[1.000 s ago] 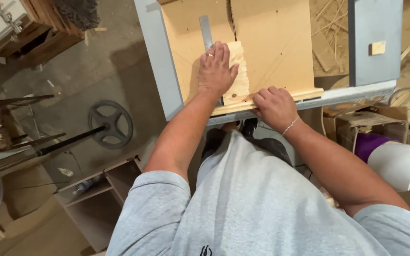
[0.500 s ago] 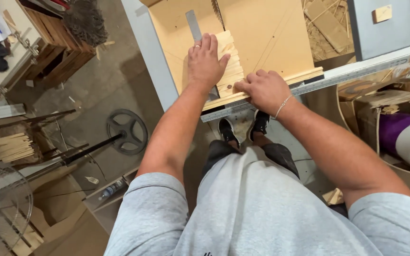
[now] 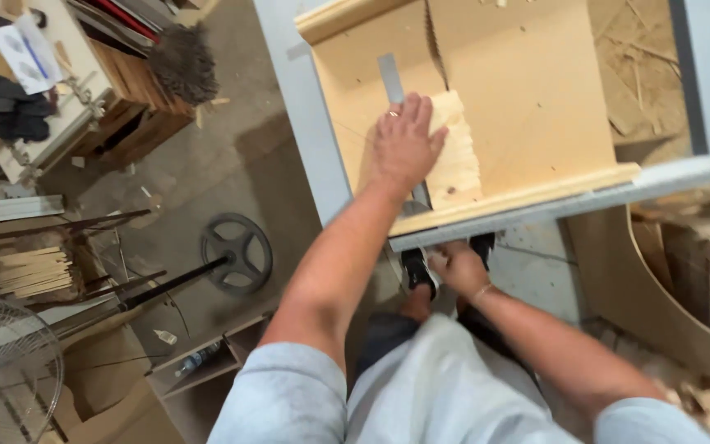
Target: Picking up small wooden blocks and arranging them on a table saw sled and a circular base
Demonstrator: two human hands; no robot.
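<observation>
The left hand [image 3: 404,141] lies flat and spread on the small wood block [image 3: 455,161] on the saw table [image 3: 306,123] to hold it still, while the right hand [image 3: 459,267] hangs below the edge, its grip unclear.

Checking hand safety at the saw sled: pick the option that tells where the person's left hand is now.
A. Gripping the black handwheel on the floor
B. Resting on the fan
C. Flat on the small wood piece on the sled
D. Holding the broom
C: the left hand lies palm down, fingers spread, on the small wood piece on the sled, beside the saw blade; the right hand is down below the table edge.
</observation>
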